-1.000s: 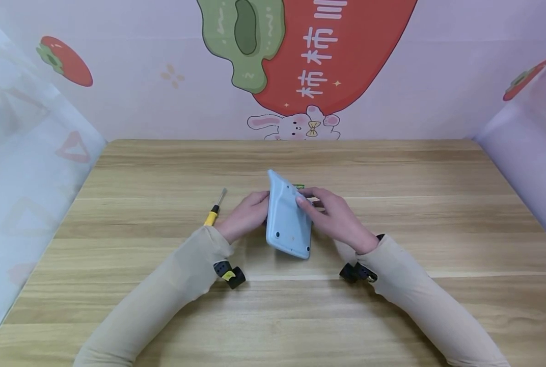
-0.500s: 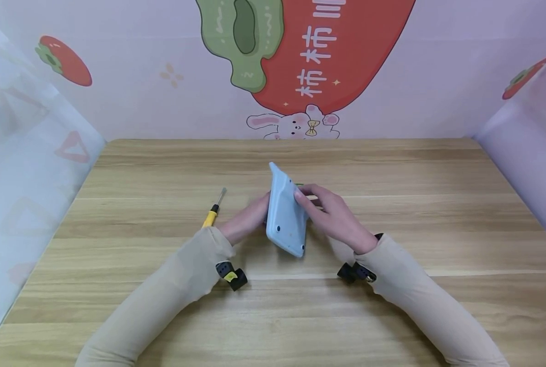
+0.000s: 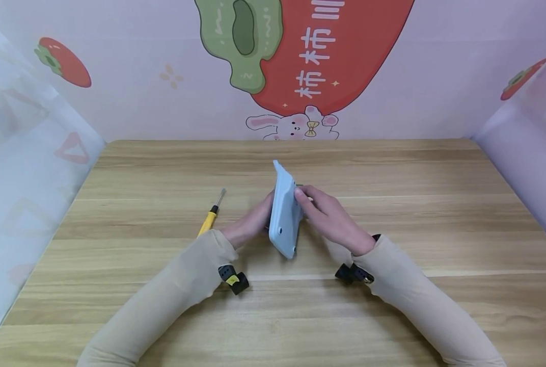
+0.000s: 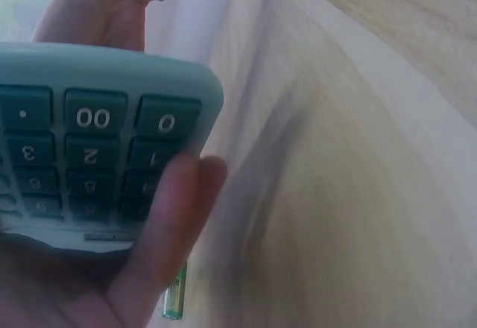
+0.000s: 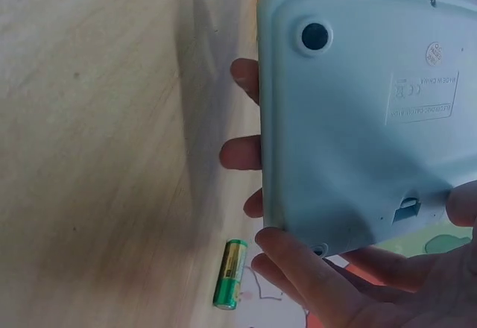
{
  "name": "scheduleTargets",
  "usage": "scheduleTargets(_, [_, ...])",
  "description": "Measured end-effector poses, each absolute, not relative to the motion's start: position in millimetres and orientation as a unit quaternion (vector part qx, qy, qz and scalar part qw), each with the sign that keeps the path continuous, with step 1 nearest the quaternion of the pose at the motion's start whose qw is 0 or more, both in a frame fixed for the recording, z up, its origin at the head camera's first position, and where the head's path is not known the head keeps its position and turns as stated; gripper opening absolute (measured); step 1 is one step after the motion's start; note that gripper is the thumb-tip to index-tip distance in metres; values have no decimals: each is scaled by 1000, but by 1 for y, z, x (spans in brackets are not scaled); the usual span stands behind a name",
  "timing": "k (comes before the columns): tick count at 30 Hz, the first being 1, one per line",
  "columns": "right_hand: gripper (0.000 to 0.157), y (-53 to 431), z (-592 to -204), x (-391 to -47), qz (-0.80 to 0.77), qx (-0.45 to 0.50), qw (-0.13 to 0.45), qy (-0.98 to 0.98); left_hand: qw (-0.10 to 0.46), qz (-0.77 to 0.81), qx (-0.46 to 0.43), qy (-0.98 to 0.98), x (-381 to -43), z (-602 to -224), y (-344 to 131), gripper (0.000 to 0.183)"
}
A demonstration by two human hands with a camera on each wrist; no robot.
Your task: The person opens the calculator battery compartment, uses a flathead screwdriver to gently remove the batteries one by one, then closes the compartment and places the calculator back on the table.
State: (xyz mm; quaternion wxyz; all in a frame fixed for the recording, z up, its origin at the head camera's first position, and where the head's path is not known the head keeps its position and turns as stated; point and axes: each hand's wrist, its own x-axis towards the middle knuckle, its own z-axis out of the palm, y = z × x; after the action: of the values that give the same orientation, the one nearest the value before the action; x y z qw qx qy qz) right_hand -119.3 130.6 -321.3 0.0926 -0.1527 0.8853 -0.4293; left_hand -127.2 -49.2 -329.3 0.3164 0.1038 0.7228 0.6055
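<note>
A light blue calculator (image 3: 284, 219) is held up on edge between both hands, its back turned toward the right hand. My left hand (image 3: 254, 216) grips it from the key side, and its fingertips (image 5: 242, 153) curl past the edge in the right wrist view. Dark keys (image 4: 95, 115) with white digits show in the left wrist view. My right hand (image 3: 330, 216) pinches the calculator near its far end, thumb against the back by a small latch (image 5: 408, 209). A green and gold battery (image 5: 231, 276) lies on the table beyond the hands.
A yellow-handled screwdriver (image 3: 212, 214) rests on the wooden table (image 3: 392, 173) left of the calculator, its handle end hidden by the left sleeve. Behind the table stands a printed backdrop (image 3: 163, 102). Wrist cameras sit at both cuffs.
The calculator has been turned more edge-on to the head camera, so less of its back shows. My left hand has shifted slightly right; the right hand still holds near the far end.
</note>
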Motion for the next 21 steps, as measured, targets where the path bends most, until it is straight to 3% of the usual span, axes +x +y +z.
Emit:
scheduleTargets(11, [63, 132, -319, -118, -478, -150, 135, 855, 312, 593, 68, 739, -127, -330, -44, 73])
scheduleTargets(21, [63, 132, -318, -118, -508, -153, 141, 836, 297, 597, 71, 742, -127, -330, -44, 69])
